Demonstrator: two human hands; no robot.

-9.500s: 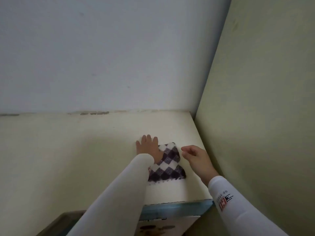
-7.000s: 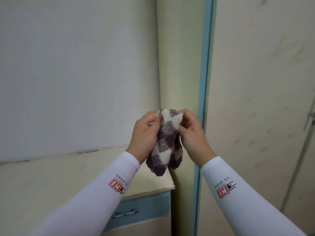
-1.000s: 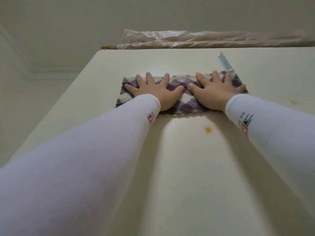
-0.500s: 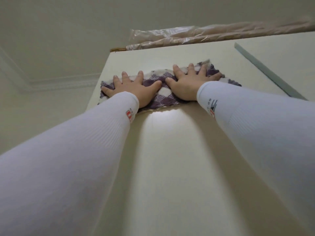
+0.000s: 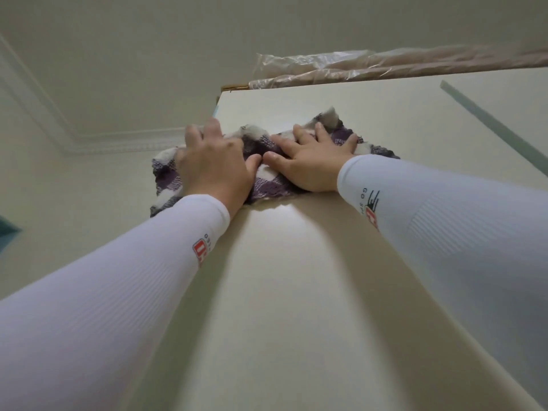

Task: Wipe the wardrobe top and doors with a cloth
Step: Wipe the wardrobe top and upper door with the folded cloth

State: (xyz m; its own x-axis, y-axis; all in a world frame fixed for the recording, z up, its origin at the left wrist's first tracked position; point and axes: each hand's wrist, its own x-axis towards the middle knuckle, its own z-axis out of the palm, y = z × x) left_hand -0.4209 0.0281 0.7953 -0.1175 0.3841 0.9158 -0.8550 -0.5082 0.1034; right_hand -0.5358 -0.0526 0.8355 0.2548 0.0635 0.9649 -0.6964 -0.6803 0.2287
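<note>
White sleeves carry a red logo; the right sleeve [image 5: 430,209] reads "GO SP", the rest hidden. Left hand [image 5: 213,167] and right hand [image 5: 311,161] press the checked cloth [image 5: 267,188] with fingers straight, the right's spread wide, against the wardrobe door [image 5: 296,292] near its 11 o'clock corner. The cloth overhangs the door's left edge. Bare door runs toward 6 o'clock.

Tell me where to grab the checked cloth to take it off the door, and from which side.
Grip the cloth at its left end, coming in from the left. That end sticks out past the left edge of the door, bunched and unsupported, so fingers could probably close around it. The rest lies flat against the door under the left hand and right hand.
</note>
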